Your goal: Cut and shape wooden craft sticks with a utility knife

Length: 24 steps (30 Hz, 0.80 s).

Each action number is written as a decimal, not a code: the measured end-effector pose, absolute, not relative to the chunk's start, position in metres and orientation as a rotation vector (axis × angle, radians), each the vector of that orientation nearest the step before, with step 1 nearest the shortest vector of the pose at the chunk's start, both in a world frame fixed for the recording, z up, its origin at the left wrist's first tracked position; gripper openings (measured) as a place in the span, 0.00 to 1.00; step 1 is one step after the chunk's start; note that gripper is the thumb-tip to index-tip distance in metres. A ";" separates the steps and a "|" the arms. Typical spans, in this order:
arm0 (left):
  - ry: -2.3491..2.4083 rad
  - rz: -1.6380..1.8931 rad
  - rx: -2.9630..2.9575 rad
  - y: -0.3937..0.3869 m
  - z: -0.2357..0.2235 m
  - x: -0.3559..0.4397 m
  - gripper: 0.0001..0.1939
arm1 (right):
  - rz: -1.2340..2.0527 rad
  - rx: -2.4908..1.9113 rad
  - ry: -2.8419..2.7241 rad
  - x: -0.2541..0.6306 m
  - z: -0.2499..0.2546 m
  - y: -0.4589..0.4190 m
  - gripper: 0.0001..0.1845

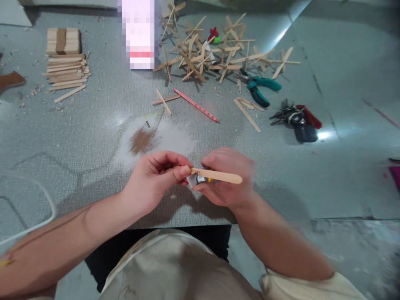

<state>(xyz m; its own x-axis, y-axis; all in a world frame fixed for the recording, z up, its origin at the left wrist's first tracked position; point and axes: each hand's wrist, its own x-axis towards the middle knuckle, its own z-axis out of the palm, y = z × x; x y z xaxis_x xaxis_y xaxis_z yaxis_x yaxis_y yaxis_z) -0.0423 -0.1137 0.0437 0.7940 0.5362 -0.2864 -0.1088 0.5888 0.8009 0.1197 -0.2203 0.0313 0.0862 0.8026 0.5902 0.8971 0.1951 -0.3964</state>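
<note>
Left hand [148, 181]: thumb and forefinger pinch one end of a wooden stick [223, 176], the other fingers curled beneath.
Right hand [236, 177]: closed around a metal-tipped tool [193, 180], with a bit of yellow near its neck; motion blur hides the exact grip and the kind of tool.
Held stick: raised near the front edge of the surface [353, 179], its rounded free end passing in front of the right hand.
Fingertip risk: the metal tip sits right by the left thumb and fingers, so a slip of the right hand could nick them if that edge is sharp.
Stick risk: uneven pressure near the pinched end might split the thin wood or twist it loose.
Powder risk: a brown heap [141, 141] on a white patch [178, 135] lies just beyond the left hand; a careless sweep could smear it.
Containers: none can be made out with contents; the pale object [140, 35] at the far side is pixelated beyond reading.
Bundle: a brown band [61, 41] wraps stacked sticks [73, 41], loose ones alongside.
Far side: crossed sticks [193, 60] in a tangle, teal pliers [270, 83] beside them.
</note>
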 end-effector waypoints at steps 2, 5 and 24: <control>0.552 0.405 0.868 -0.113 0.044 -0.042 0.17 | -0.134 -1.600 -1.717 0.120 0.030 -0.220 0.32; 0.555 0.411 0.874 -0.112 0.046 -0.042 0.17 | -0.140 -1.616 -1.706 0.120 0.029 -0.219 0.32; 0.550 0.429 0.934 -0.112 0.044 -0.046 0.13 | -0.043 -1.652 -1.746 0.123 0.030 -0.220 0.35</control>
<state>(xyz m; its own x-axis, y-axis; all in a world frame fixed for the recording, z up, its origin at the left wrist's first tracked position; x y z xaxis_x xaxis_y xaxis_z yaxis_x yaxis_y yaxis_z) -0.0456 -0.1115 0.0437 0.7827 0.5678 -0.2549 -0.1093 0.5286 0.8418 0.1226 -0.2204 0.0298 0.0820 0.8565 0.5096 0.8805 0.1773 -0.4397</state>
